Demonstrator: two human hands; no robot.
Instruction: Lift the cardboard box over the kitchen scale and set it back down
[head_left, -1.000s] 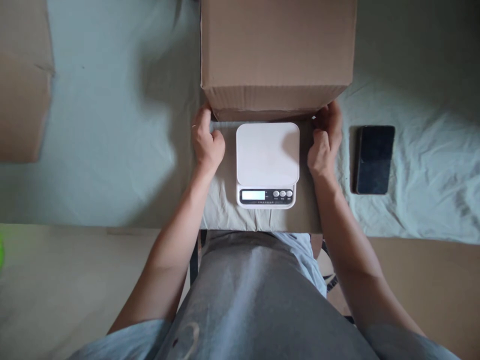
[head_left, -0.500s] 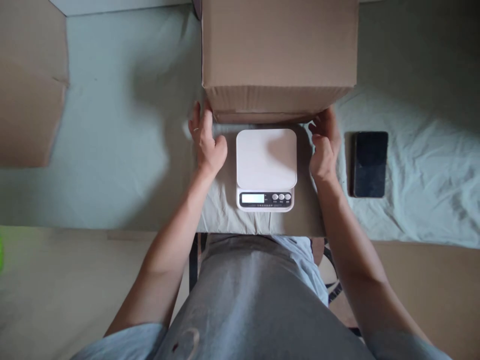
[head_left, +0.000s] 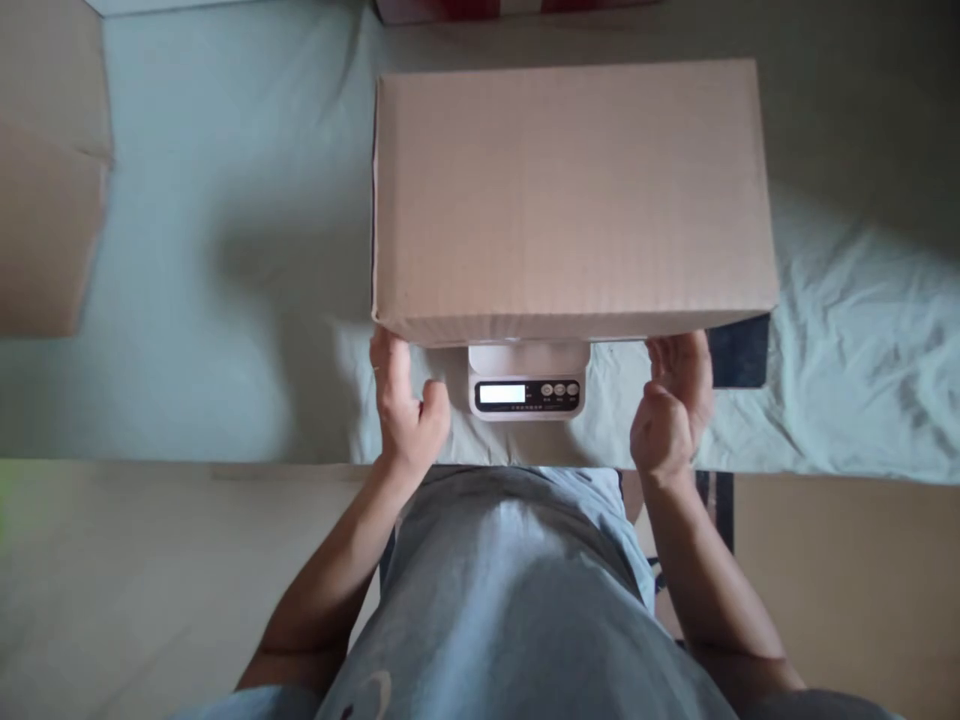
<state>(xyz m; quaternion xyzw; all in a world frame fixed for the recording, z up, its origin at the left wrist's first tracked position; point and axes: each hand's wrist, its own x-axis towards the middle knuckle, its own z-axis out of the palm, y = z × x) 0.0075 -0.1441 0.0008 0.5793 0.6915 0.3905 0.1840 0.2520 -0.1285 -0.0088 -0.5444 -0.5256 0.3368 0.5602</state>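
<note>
A brown cardboard box (head_left: 570,190) is held level above the white digital kitchen scale (head_left: 529,358). My left hand (head_left: 409,405) grips the box's near left corner, its fingers going under the edge and the thumb apart. My right hand (head_left: 671,405) supports the near right part from below, fingertips hidden beneath the box. Most of the scale's weighing plate is covered from view by the box; its lit display and round buttons show between my hands. Whether the box touches the plate I cannot tell.
A black phone (head_left: 739,355) lies on the green cloth (head_left: 180,300) at the right, partly covered by the box's corner. Brown cardboard (head_left: 49,220) stands at the far left. A red and white object (head_left: 480,8) shows at the back edge.
Both hands have brought the box toward me and up, from behind the scale to over it. The box now hides most of the plate and part of the phone.
</note>
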